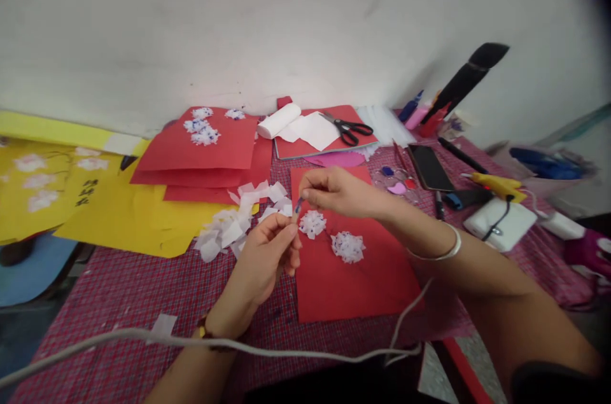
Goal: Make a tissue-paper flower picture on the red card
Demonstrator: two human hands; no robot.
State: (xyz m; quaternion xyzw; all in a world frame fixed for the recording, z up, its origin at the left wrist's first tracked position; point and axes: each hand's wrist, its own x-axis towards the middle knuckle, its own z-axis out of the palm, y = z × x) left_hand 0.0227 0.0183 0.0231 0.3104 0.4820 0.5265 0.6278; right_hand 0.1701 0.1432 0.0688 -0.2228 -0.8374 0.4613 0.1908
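Note:
My left hand is closed in a pinch, thumb against fingers, at the left edge of a red paper sheet. Just above it, my right hand pinches with its thumb and forefinger. Between the two sets of fingertips shows a small blue-stained bit; its kind is too small to make out. On the sheet, close to my hands, sit a white paper blossom with blue specks and a second blossom lower right. Loose white tissue squares lie left of my hands.
Behind are folded red cards with blossoms, a white paper roll and black scissors. Yellow sheets lie left. At right are a phone, a yellow glue gun and a white box. A pale cable crosses in front.

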